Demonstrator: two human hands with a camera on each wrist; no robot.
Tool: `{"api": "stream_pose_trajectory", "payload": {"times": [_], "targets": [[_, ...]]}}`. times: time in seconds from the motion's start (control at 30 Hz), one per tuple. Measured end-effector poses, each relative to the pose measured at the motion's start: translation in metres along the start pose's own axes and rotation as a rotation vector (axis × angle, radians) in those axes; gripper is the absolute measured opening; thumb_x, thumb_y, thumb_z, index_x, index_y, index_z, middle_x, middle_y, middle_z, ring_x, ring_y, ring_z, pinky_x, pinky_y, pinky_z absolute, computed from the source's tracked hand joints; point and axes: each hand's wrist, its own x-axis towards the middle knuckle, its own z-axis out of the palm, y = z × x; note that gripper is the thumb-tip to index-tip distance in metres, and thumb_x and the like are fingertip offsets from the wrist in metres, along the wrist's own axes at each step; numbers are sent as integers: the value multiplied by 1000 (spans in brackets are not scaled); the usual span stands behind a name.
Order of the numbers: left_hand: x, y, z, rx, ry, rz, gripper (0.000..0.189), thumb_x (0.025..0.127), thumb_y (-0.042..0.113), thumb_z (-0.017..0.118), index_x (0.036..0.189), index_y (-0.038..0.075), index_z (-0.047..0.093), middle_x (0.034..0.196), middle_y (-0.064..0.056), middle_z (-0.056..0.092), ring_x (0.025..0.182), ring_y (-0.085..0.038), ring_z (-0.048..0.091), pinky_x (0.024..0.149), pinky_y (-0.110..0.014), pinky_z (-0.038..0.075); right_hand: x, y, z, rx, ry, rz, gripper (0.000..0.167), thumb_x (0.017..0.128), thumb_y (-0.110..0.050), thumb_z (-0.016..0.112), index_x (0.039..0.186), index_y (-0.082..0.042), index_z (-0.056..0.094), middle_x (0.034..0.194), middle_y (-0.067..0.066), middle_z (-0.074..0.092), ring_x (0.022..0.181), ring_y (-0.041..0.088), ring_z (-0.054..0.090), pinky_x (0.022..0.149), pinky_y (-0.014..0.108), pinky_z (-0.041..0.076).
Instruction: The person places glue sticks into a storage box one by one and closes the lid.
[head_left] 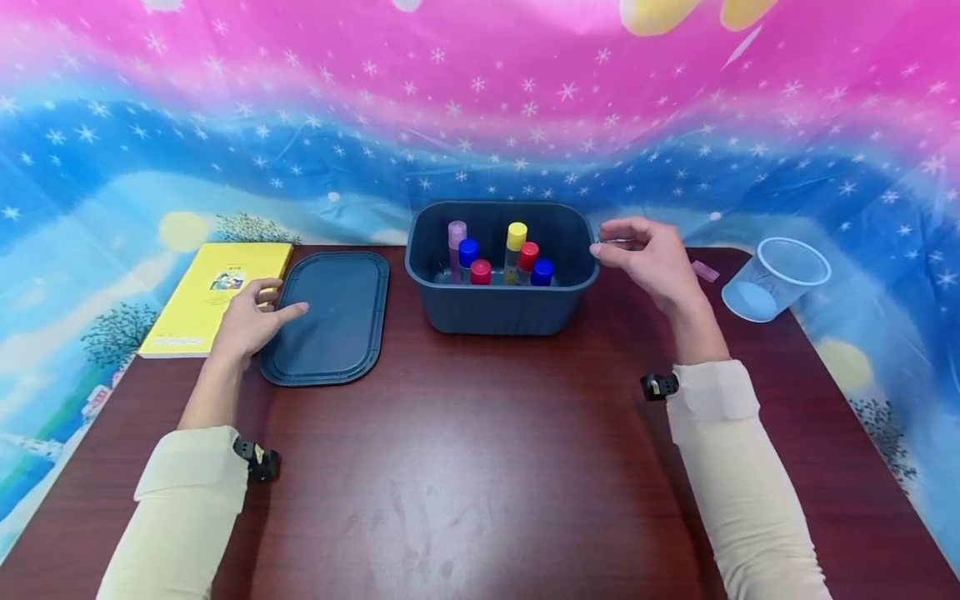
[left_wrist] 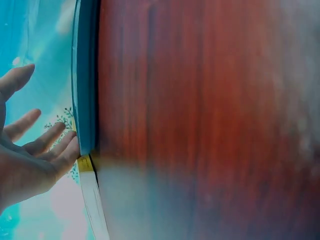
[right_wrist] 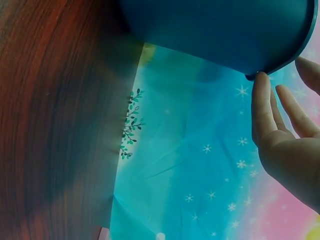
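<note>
A dark blue-grey bin (head_left: 495,312) stands at the back middle of the table. Inside it are several clear bottles with coloured caps, among them a yellow-capped bottle (head_left: 516,237) and a purple one (head_left: 457,242). My right hand (head_left: 651,257) is at the bin's right end, its fingertips (right_wrist: 261,82) right at the rim and its thumb apart from them. Over the left edge of a matching flat lid (head_left: 333,308) hovers my left hand (head_left: 251,318), fingers loosely bent and thumb stretched out, gripping nothing. Part of that lid lies hidden under the hand.
To the left of the lid lies a yellow book (head_left: 202,287). A translucent cup (head_left: 776,279) leans at the back right, beside a small pink piece (head_left: 705,271). A patterned cloth (head_left: 480,100) hangs behind the table (head_left: 465,467).
</note>
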Motion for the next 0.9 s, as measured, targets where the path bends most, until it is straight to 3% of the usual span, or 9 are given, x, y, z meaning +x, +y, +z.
{"api": "stream_pose_trajectory", "payload": {"times": [0.2,0.33,0.47,0.6,0.8,0.9], "targets": [[4,-4,-1,128,-30,-53,83,97,35,68,158,-1,25,152,-37,34,138,-54,36,106,-67,37,2,3,5,87,-36,37,53,94,-20,75,139,1,58,132,20,60,99,12,66,82,23,57],[7,-1,1,178,-31,-42,72,97,13,66,156,-3,29,145,-37,44,129,-53,46,100,-63,45,3,2,5,115,-45,69,54,94,-18,74,141,0,56,133,21,58,105,21,66,81,24,58],[7,1,2,150,-27,-62,62,94,-3,60,152,-4,38,140,-34,50,111,-47,60,81,-49,59,5,0,4,152,-55,85,54,94,-15,74,142,1,55,132,20,57,108,25,66,81,25,58],[7,1,2,119,-44,-95,59,91,-9,61,148,-6,42,136,-34,51,96,-38,67,65,-36,62,5,-1,4,176,-72,107,54,95,-14,73,143,0,54,134,21,56,111,25,65,82,25,58],[8,5,1,66,-75,-119,65,93,-5,60,151,-10,33,134,-36,49,82,-22,70,69,-36,62,4,0,2,168,-88,135,56,96,-14,71,147,-2,52,140,21,54,118,28,63,84,25,57],[8,6,0,-46,-88,-149,73,93,0,58,156,-9,22,120,-29,55,75,-12,69,74,-35,61,5,0,3,190,-85,140,55,96,-13,71,146,1,52,139,23,54,116,27,65,83,25,57]]}}
